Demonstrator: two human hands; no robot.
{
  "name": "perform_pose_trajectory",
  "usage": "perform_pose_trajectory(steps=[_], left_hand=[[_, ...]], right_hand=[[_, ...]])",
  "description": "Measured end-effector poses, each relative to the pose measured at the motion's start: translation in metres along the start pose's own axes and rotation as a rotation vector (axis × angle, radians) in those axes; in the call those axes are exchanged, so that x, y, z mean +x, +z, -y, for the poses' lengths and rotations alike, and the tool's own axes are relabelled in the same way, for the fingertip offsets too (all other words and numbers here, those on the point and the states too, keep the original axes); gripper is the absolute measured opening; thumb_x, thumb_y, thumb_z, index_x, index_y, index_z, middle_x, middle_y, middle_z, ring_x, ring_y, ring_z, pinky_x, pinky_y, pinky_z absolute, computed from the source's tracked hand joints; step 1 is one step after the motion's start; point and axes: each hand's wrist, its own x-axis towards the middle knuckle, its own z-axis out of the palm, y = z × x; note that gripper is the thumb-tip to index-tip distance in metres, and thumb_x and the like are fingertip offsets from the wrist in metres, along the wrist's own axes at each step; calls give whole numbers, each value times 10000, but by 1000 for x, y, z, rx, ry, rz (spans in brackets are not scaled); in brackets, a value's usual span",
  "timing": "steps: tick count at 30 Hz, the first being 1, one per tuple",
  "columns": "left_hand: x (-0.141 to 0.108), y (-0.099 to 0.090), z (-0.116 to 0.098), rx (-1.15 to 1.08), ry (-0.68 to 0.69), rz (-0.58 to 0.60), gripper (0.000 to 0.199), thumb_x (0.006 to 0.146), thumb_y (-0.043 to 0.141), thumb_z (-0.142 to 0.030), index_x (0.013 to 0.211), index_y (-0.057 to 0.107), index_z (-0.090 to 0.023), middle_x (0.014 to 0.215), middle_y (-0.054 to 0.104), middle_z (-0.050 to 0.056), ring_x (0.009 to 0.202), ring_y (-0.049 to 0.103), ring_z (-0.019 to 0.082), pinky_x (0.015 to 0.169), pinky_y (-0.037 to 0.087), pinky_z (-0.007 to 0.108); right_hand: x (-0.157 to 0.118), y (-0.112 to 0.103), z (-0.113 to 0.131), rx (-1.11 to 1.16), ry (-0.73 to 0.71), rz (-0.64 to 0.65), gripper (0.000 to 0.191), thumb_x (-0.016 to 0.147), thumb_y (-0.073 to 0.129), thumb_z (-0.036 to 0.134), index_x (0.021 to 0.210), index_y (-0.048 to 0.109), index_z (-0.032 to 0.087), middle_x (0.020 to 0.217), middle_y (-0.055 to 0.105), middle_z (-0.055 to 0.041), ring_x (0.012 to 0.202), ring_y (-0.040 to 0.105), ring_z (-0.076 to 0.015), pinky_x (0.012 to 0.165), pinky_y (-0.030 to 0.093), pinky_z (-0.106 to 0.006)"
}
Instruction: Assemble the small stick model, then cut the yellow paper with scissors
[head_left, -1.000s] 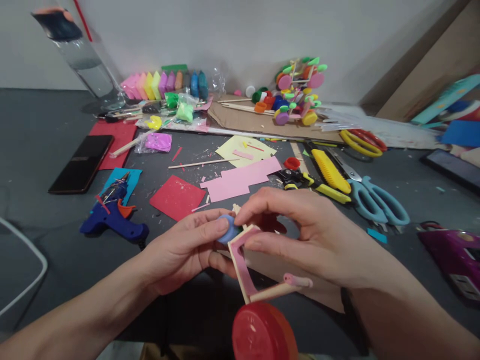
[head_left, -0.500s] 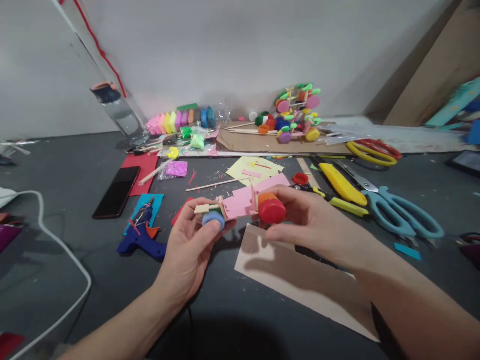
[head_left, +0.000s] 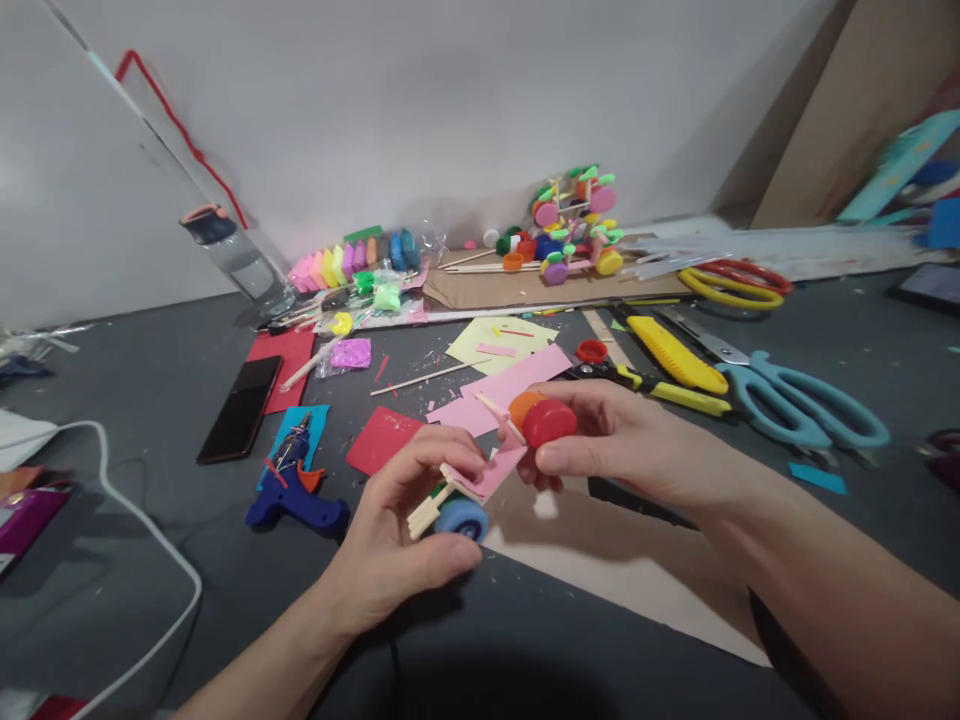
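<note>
Between both hands is a small toy car (head_left: 501, 474) with a pink paper body, light wooden sticks and bottle-cap wheels. My left hand (head_left: 409, 535) grips its near left end, thumb by a blue cap wheel (head_left: 461, 520); sticks jut out beside that wheel. At the other end, my right hand (head_left: 611, 440) pinches the red cap wheel (head_left: 550, 424), with an orange cap (head_left: 525, 407) just behind it. The car tilts, its left end lower. Under the hands lies a beige cardboard sheet (head_left: 637, 575), and pink paper (head_left: 510, 385) lies just beyond.
A blue glue gun (head_left: 296, 500) and a dark phone (head_left: 238, 410) lie at left, near a water bottle (head_left: 244, 265). Right are blue-handled scissors (head_left: 795, 400) and a yellow cutter (head_left: 675, 353). Behind stand colourful cap-wheeled models (head_left: 577, 225) on cardboard. A white cable (head_left: 142, 500) curves across the left.
The car has tipped, its left end dropping toward me and showing more of the blue wheel. My left thumb has slid below that wheel. The view has shifted slightly.
</note>
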Motion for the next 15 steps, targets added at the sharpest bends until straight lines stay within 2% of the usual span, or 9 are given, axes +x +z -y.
perform_pose_trajectory(steps=[4,8,12,15], left_hand=[[0,-2,4,-42,-43,113,418,687,788,-528,1016,710,-282,1022,526,40,932,500,210,803,384,291],[-2,-4,8,-135,-91,197,587,541,843,-604,1015,701,-286,1008,520,47,889,489,219,775,369,310],[-4,-6,11,-232,-147,244,684,422,911,-556,1005,691,-273,1054,538,72,928,498,244,767,394,314],[-5,-6,12,-283,-165,242,612,460,935,-450,991,692,-266,991,551,57,859,513,207,754,416,307]], right_hand=[[1,-2,-5,77,22,65,257,790,762,339,840,612,135,713,650,-4,607,591,-104,609,492,-219],[3,-3,-12,145,23,119,259,785,755,343,792,605,131,686,640,-1,591,582,-101,599,483,-221],[5,-2,-16,220,7,137,307,762,779,363,728,575,136,650,597,15,598,576,-94,598,463,-203],[6,-1,-18,257,-10,153,302,771,777,344,708,563,140,652,590,17,603,575,-89,603,458,-196]])
